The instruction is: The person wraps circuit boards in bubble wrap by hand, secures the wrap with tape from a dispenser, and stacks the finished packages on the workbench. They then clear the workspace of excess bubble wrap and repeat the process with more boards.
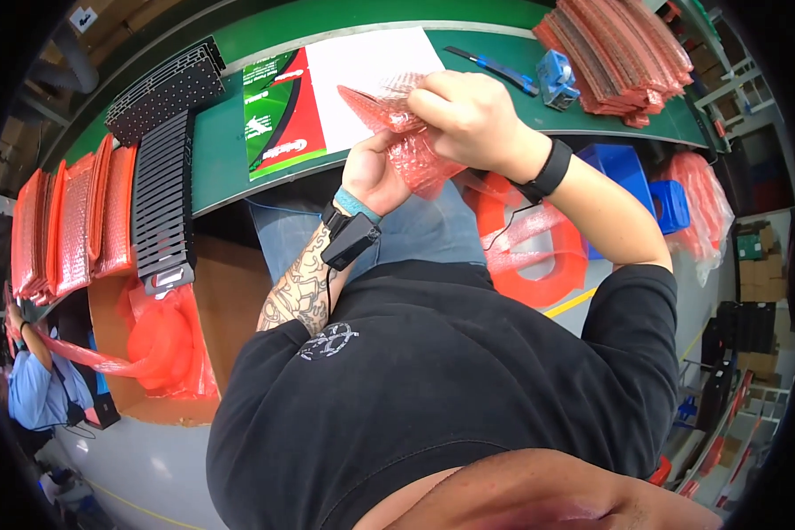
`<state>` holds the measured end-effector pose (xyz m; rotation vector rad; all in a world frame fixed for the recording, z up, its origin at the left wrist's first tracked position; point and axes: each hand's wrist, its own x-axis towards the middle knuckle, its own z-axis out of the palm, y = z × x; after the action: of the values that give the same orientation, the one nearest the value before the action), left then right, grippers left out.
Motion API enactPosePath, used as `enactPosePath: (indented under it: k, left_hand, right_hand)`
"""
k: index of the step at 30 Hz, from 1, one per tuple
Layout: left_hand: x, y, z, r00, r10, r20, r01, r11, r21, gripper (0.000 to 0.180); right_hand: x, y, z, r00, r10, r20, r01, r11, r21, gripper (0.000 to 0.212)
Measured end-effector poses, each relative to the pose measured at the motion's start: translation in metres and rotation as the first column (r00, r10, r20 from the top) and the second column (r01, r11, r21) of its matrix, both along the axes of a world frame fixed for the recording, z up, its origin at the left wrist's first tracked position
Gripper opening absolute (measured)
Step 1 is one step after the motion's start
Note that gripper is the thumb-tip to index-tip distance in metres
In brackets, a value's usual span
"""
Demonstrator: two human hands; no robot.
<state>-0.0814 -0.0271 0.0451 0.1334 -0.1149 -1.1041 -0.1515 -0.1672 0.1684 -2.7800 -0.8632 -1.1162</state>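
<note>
Over the near edge of the workbench, both hands hold a crumpled piece of red bubble wrap (427, 166). My right hand (470, 122) is closed on its upper part, fingers pinched together, with a flap sticking out to the left. From below, my left hand (373, 179) supports the bubble wrap, its thumb side against it and some fingers hidden behind it. Whether anything is inside the wrap cannot be seen. Beneath the hands lies a printed sheet (362, 66) in white, red and green.
A blue utility knife (503, 75) and a blue tape dispenser (556, 79) lie right of the sheet. Stacks of red bubble-wrap pouches (623, 53) flank the bench. Black slotted racks (163, 199) stand left, above a carton (230, 300) with bubble wrap. Blue bins (623, 177) sit right. Another person (49, 380) works far left.
</note>
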Motion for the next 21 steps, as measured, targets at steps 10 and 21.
enactPosePath:
  k: [10,21]
  left_hand:
    - [0.007,0.031,-0.012,0.995,-0.061,-0.08,0.046,0.984,-0.172,0.06]
    - [0.024,0.018,-0.053,0.986,-0.048,-0.157,0.064,0.993,0.1,0.046]
  right_hand:
    - [0.018,0.019,-0.056,0.928,-0.199,-0.316,0.222,0.974,0.04,0.062]
    - [0.048,0.015,-0.084,0.782,-0.264,-0.564,0.337,0.941,0.027,0.075]
